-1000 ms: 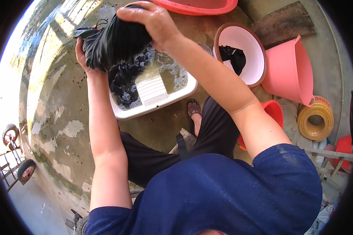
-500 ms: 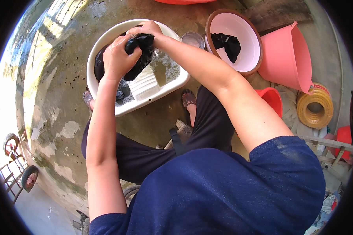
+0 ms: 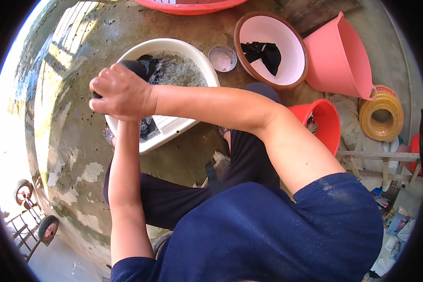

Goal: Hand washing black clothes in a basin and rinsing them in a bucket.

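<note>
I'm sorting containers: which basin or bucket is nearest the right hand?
The white plastic washtub, partly behind the right hand; the round brown-rimmed basin, pink plastic bucket and red containers stand farther away.

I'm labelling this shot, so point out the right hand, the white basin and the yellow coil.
Right hand [image 3: 125,93]: head view, back of the hand.
White basin [image 3: 207,66]: head view, right side of its rim.
Yellow coil [image 3: 380,134]: head view, lower part of its ring.

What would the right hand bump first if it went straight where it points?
Probably nothing: pointing left, the right hand seems free, above blotchy brown concrete floor, though depth is unclear.
</note>
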`<state>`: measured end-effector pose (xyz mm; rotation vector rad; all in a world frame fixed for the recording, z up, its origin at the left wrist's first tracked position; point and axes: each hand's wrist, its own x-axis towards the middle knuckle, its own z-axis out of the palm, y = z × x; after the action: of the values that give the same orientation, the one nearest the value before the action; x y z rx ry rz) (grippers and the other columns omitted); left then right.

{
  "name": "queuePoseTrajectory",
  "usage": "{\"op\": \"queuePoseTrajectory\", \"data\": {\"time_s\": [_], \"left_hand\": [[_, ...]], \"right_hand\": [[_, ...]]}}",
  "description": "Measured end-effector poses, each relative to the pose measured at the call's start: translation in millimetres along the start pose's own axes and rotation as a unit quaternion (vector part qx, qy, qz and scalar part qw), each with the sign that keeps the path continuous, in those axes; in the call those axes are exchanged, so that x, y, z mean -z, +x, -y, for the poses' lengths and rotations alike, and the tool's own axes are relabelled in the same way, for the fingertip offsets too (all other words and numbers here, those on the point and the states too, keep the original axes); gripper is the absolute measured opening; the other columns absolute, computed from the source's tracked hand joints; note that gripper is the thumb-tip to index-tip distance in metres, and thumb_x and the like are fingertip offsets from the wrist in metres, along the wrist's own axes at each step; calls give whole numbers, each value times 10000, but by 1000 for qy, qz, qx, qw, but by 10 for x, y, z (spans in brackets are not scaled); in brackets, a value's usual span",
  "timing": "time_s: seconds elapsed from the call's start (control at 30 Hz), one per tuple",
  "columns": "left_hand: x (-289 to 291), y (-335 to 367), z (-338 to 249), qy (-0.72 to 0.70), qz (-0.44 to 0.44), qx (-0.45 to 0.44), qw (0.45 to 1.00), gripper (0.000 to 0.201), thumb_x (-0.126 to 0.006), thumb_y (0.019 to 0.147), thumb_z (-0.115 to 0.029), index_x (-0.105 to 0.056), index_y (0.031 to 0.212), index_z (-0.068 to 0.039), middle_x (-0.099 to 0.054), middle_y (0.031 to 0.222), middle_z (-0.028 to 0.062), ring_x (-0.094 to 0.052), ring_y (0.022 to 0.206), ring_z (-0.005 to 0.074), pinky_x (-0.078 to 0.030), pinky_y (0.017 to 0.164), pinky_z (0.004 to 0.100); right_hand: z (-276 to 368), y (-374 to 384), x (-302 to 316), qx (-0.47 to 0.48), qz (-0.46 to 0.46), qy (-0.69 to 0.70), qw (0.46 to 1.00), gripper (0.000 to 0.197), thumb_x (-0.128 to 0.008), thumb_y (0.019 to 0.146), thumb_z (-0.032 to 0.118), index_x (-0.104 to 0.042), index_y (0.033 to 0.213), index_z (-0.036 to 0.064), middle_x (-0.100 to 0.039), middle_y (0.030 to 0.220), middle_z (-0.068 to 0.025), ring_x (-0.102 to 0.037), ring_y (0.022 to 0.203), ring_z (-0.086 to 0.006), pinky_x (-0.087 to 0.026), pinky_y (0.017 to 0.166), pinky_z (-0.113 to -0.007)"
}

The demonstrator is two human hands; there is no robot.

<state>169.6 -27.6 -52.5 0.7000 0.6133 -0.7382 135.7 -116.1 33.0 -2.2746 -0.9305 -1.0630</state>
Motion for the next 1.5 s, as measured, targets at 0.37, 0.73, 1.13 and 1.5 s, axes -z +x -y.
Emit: {"op": "queuePoseTrajectory", "data": {"time_s": [0.37,0.73,1.13,1.5], "left_hand": [[-245,-293,-79,-100,265,-134,950,580,-496,817,-407,-336,1265,-75,-406,1247,138,-394,1166,276,-358,938,459],[-649,-617,-352,135,-12,-577,805,194,-581,697,-34,-595,877,38,-607,771,54,-574,646,141,-484,634,247],[-350,-452,63,545,-112,-566,609,357,-737,677,-307,-600,844,-23,-603,771,83,-579,734,164,-454,677,265],[-583,-896,-211,437,61,-610,658,515,-785,617,-125,-522,1056,-65,-586,914,46,-561,879,133,-462,766,251]], "right_hand": [[-83,363,256,-197,-184,274,923,336,-788,562,309,-614,785,127,-520,790,-33,-512,851,-173,-433,721,-310],[-772,-303,46,-631,-91,682,360,195,-546,745,225,-589,793,40,-629,730,-90,-618,626,-185,-520,642,-324],[-771,-1107,-504,-710,16,618,338,83,-548,750,124,-576,771,49,-596,703,-69,-591,599,-177,-514,574,-320],[-715,-451,-100,-672,-50,674,301,288,-534,734,304,-587,863,52,-614,867,-136,-595,765,-250,-479,761,-429]]}}
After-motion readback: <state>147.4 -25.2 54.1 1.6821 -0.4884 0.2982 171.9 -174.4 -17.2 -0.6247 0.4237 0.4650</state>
